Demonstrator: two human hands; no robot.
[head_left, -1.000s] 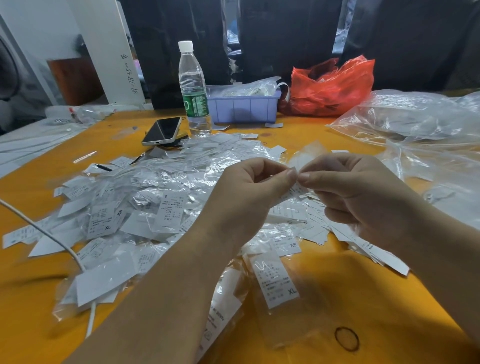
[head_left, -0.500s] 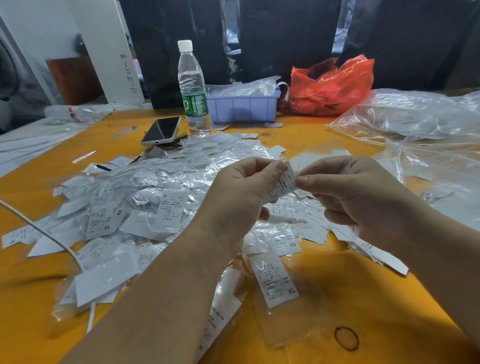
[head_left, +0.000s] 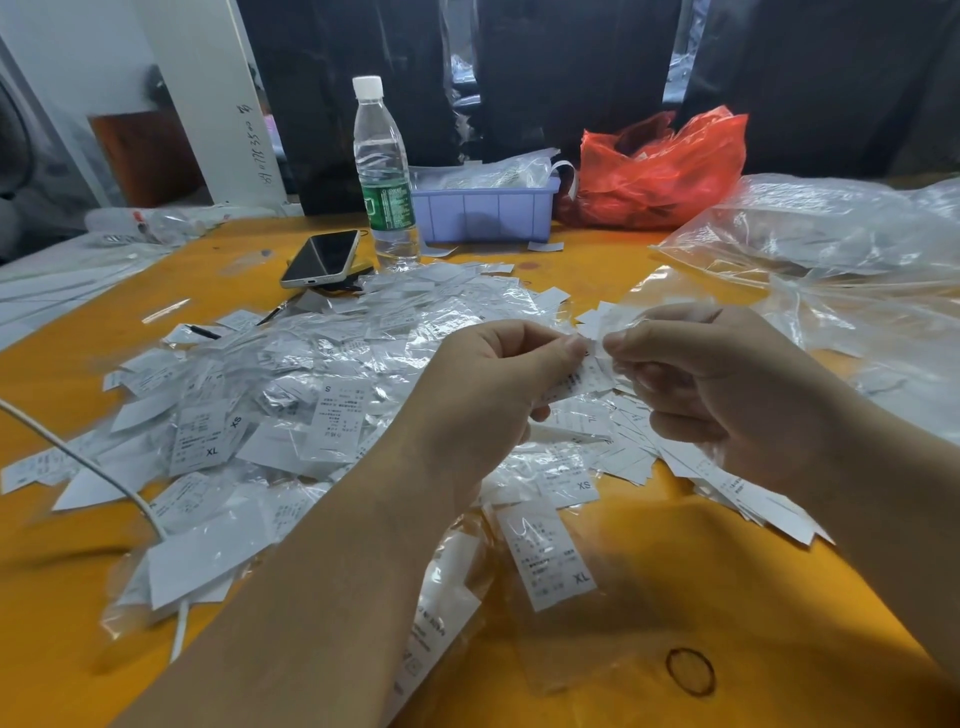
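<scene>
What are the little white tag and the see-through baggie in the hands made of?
Small white printed tag: probably thin paper, matt, bending slightly, with dark print on it. Small clear baggie: probably thin plastic film, glossy; it glints and you see through it.

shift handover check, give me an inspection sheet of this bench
surface: orange tabletop, largely covered.
job's things: white paper label and clear plastic sleeve, held above the pile of bagged white size labels.
clutter: clear water bottle, black phone, lilac plastic tray, red plastic bag, large clear bags, black rubber band.
hands: left hand pinches the label; right hand pinches the sleeve.
cables: white cable running from the left edge into the pile.
surroundings: dark curtains behind; white post at left.
</scene>
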